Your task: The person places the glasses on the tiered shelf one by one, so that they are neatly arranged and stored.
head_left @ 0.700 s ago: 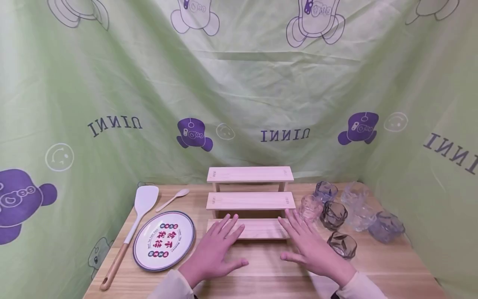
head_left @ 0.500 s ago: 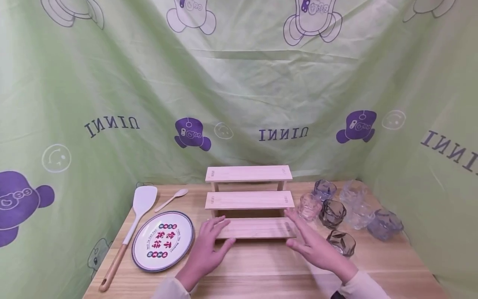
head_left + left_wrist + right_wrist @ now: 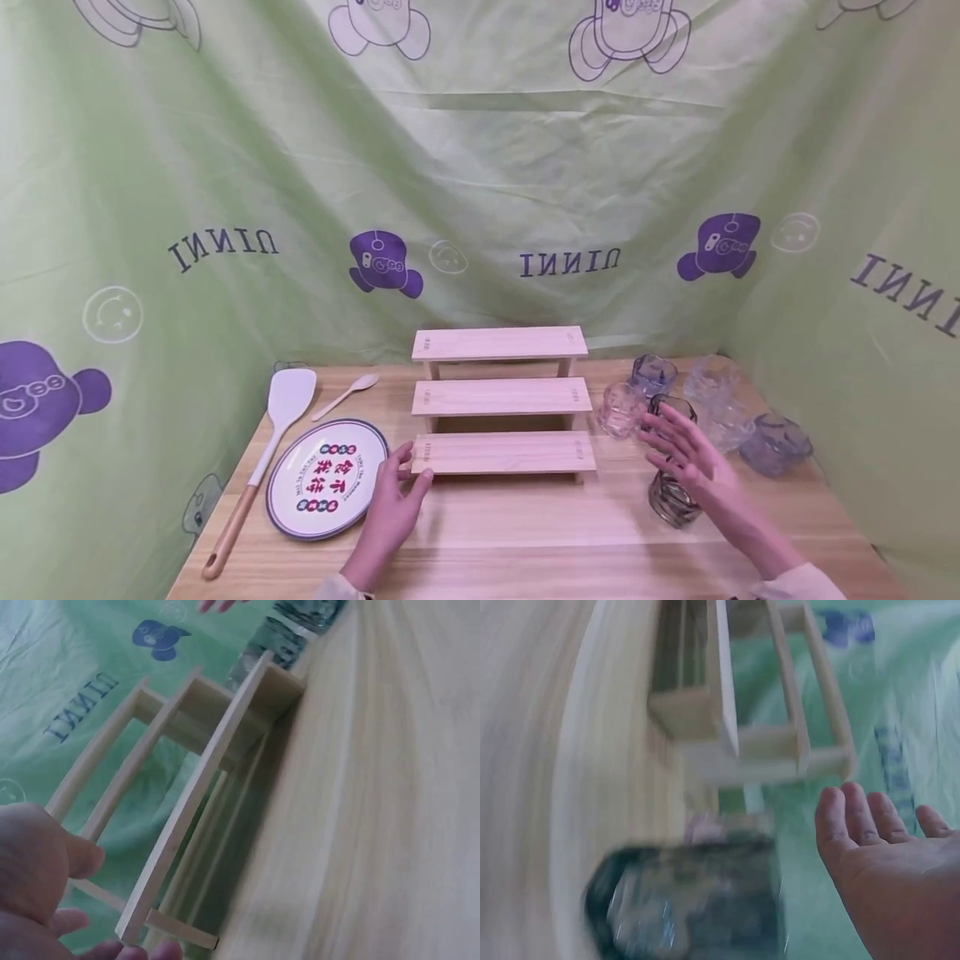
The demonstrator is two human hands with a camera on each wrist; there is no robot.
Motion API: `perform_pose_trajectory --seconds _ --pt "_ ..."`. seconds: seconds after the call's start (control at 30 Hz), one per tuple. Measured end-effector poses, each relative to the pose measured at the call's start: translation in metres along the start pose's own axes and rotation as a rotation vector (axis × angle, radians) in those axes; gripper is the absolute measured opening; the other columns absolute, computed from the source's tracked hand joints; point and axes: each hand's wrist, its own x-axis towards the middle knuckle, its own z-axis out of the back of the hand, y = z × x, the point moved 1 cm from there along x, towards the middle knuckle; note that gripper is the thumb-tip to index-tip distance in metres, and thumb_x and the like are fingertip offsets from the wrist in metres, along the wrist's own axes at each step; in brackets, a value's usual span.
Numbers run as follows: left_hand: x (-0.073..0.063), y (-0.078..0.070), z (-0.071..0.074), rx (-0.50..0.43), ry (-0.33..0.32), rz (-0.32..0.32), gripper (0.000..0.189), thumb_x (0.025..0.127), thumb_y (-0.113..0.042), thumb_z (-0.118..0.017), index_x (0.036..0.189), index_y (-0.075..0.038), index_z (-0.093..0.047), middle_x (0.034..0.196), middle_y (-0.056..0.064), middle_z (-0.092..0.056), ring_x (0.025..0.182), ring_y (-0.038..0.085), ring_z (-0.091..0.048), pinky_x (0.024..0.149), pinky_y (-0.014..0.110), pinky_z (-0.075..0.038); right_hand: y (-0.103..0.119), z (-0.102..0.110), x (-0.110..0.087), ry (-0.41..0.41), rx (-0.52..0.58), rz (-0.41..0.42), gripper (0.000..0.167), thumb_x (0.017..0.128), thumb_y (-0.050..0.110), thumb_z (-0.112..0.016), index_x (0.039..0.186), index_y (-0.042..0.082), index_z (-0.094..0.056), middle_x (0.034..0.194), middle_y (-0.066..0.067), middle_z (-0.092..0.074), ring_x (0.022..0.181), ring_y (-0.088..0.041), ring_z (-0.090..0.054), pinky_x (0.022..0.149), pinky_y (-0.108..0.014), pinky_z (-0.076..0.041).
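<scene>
Two bare hands: left hand (image 3: 392, 506) at the left end of the lowest board of the three-tier pale wooden stepped rack (image 3: 502, 397); right hand (image 3: 697, 473) over the glass group, palm facing inward.
Left fingers: loosely bent, thumb apart, a gap between them; contact with the board end, cannot tell.
Right fingers: spread wide, nothing held; right wrist view shows a gap between them and a blurred dark glass.
Rack: upright, mid worktop (image 3: 525, 542), long boards facing front, stepping up toward the back.
Near dark glass: smoky dark-grey faceted tumbler (image 3: 675, 502), just below the right hand, right of the rack, blurred.
Far dark glass: second smoky faceted tumbler (image 3: 681, 408), partly hidden by the right fingers.
Other glasses: pink faceted tumbler (image 3: 619, 410) just beside the rack; blue faceted tumbler (image 3: 652, 377) behind it; two clear glasses farther right; blue-grey faceted glass (image 3: 775, 446) rightmost.
Plate: round white plate with dark rim and coloured lettering (image 3: 288, 492), left of the left hand.
Utensils: white-headed spatula with wooden handle (image 3: 243, 508), left of plate; small pale spoon (image 3: 348, 393) behind plate.
Backdrop: green cloth with purple cartoon prints (image 3: 480, 183), around back and sides.
</scene>
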Motion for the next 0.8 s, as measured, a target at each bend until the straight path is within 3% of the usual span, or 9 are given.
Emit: perform_pose_trajectory --seconds 0.13,0.23,0.37,0.5,0.67,0.8 --pt "0.003 0.003 -0.001 -0.080 0.028 0.047 0.058 0.100 -0.015 -0.065 0.150 0.003 -0.040 0.138 0.024 -0.047 0.104 0.030 -0.060 0.076 0.034 -0.061 0.003 0.020 -0.021 -0.159 -0.073 -0.016 0.061 0.110 0.013 -0.045 0.159 -0.002 -0.014 0.158 -0.019 -0.034 0.137 -0.025 -0.046 0.111 -0.032 -0.043" --pt "0.005 0.007 -0.003 -0.174 0.037 0.100 0.055 0.101 -0.004 -0.061 0.149 0.006 -0.039 0.138 0.027 -0.046 0.100 0.033 -0.064 0.069 0.033 -0.065 0.003 0.030 -0.037 -0.280 -0.164 -0.056 0.058 0.106 -0.003 -0.044 0.158 -0.002 -0.019 0.154 -0.012 -0.043 0.133 -0.016 -0.049 0.108 -0.024 -0.045" --pt "0.010 0.011 -0.005 -0.291 0.027 0.151 0.051 0.100 0.005 -0.057 0.148 0.007 -0.040 0.136 0.029 -0.044 0.097 0.037 -0.066 0.075 0.036 -0.065 0.001 0.038 -0.054 -0.386 -0.330 -0.154 0.061 0.103 -0.009 -0.048 0.157 0.000 -0.024 0.151 -0.004 -0.046 0.129 -0.003 -0.048 0.103 -0.010 -0.041" --pt "0.014 0.011 -0.005 -0.359 0.016 0.184 0.050 0.100 0.007 -0.056 0.147 0.008 -0.041 0.131 0.028 -0.046 0.099 0.035 -0.066 0.081 0.035 -0.064 -0.005 0.038 -0.062 -0.396 -0.413 -0.261 0.067 0.101 -0.004 -0.056 0.159 0.003 -0.021 0.154 -0.005 -0.042 0.125 0.006 -0.047 0.099 -0.005 -0.041" --pt "0.015 0.010 -0.003 -0.356 0.015 0.193 0.049 0.099 0.009 -0.054 0.147 0.010 -0.040 0.130 0.029 -0.046 0.099 0.034 -0.066 0.082 0.033 -0.064 -0.014 0.032 -0.066 -0.366 -0.446 -0.361 0.074 0.099 0.001 -0.064 0.159 0.002 -0.020 0.154 -0.023 -0.034 0.122 0.009 -0.046 0.097 -0.006 -0.041" --pt "0.014 0.009 -0.003 -0.342 0.010 0.194 0.049 0.099 0.010 -0.054 0.146 0.011 -0.041 0.131 0.029 -0.045 0.100 0.034 -0.065 0.083 0.033 -0.063 -0.017 0.029 -0.066 -0.349 -0.509 -0.429 0.078 0.096 0.006 -0.069 0.159 0.005 -0.024 0.155 -0.030 -0.029 0.120 0.012 -0.040 0.096 -0.006 -0.039"
